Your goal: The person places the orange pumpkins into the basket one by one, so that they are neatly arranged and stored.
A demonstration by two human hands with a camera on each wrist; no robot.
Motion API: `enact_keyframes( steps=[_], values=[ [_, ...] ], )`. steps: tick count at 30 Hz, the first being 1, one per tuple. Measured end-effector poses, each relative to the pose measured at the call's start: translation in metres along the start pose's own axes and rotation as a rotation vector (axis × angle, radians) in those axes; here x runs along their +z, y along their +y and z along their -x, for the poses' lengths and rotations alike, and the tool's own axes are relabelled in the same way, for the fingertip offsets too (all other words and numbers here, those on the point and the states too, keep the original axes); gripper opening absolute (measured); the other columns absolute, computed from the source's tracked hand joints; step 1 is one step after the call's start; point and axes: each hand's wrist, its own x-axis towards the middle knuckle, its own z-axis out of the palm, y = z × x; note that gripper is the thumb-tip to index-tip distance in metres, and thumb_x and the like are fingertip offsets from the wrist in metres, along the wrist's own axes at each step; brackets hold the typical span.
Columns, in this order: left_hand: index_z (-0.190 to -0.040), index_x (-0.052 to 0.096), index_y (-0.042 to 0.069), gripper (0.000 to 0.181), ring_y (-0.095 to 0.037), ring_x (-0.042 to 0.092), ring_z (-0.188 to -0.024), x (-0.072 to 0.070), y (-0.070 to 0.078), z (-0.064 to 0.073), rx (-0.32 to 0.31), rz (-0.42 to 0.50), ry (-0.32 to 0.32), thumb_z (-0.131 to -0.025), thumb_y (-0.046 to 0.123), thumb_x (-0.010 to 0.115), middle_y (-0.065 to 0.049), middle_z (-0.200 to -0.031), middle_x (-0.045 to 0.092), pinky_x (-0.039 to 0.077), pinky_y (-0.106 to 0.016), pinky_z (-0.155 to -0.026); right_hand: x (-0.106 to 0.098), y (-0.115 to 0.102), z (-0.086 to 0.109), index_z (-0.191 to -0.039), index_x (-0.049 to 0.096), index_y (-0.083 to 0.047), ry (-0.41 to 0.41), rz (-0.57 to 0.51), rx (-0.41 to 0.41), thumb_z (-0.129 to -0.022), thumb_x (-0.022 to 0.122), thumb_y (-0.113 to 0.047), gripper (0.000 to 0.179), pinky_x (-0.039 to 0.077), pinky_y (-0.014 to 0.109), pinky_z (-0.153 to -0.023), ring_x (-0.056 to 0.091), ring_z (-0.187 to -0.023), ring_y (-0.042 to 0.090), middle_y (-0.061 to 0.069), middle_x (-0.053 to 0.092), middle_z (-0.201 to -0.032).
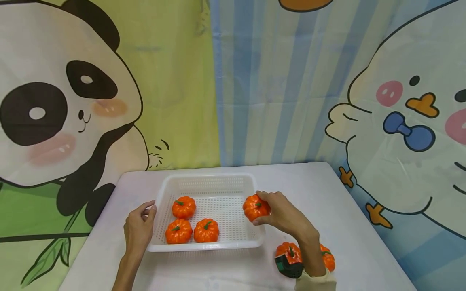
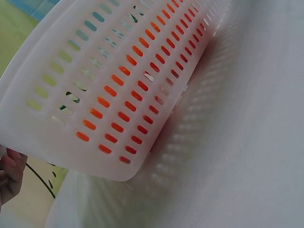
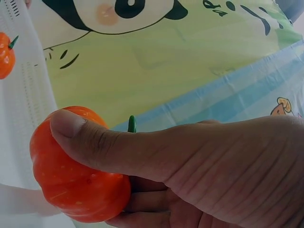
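A white plastic basket (image 1: 231, 226) with slotted walls and a perforated floor stands on the white table (image 1: 356, 242), and three orange pumpkins with green stems sit in its left half: a rear pumpkin (image 1: 183, 207) towards the back, and in front of it a front-left pumpkin (image 1: 178, 231) and a front-middle pumpkin (image 1: 206, 230), side by side near the front wall. The mesh floor shows to the right of them, and in the left wrist view their orange shows through the wall slots. The right hand (image 1: 285, 214) holds another one, the held pumpkin (image 1: 255, 208), between thumb and fingers at the basket's right end, overlapping the right rim from the head view; how far it is above the rim cannot be told. The left hand (image 1: 139, 228) is at the opposite end, fingers bent in at the left rim; whether they pinch the rim or only touch it, I cannot tell. Outside the basket, near its front right corner, are a table pumpkin (image 1: 290, 251), its lower part covered by a black-and-green piece (image 1: 287, 266), and a far-right pumpkin (image 1: 328, 258), partly behind the right forearm.
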Motion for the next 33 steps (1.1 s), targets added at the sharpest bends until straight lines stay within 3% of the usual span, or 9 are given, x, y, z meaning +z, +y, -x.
enact_keyframes(
  steps=[11,26,33],
  values=[
    [-0.134,0.075,-0.001,0.033,-0.018,0.06,-0.066,0.0,0.0,-0.001,0.014,0.01,0.021,-0.109,0.017,0.066,-0.026,-0.099,0.079,0.043,-0.026,-0.059,0.007,0.0,-0.005,-0.148,0.065,0.0,0.007,0.022,-0.014,-0.083,0.097,-0.029,0.078,0.057,0.045,-0.099,0.063,-0.106,0.02,0.004,0.077,-0.124],
    [-0.134,0.076,0.001,0.032,-0.016,0.059,-0.066,-0.001,0.0,-0.001,0.012,0.014,0.017,-0.109,0.019,0.066,-0.024,-0.098,0.08,0.042,-0.027,-0.057,0.006,-0.013,-0.02,-0.147,0.066,-0.004,-0.016,0.043,-0.045,-0.083,0.097,-0.031,0.076,0.056,0.04,-0.094,0.061,-0.105,0.019,-0.001,0.075,-0.118],
    [-0.133,0.077,0.003,0.031,-0.013,0.059,-0.065,0.0,0.0,-0.002,0.018,0.01,0.026,-0.108,0.019,0.067,-0.022,-0.097,0.08,0.043,-0.027,-0.058,0.007,-0.017,-0.03,-0.132,0.071,-0.008,-0.032,0.041,-0.125,-0.084,0.097,-0.027,0.059,0.056,0.03,-0.086,0.061,-0.095,0.013,-0.005,0.073,-0.107]
  ],
)
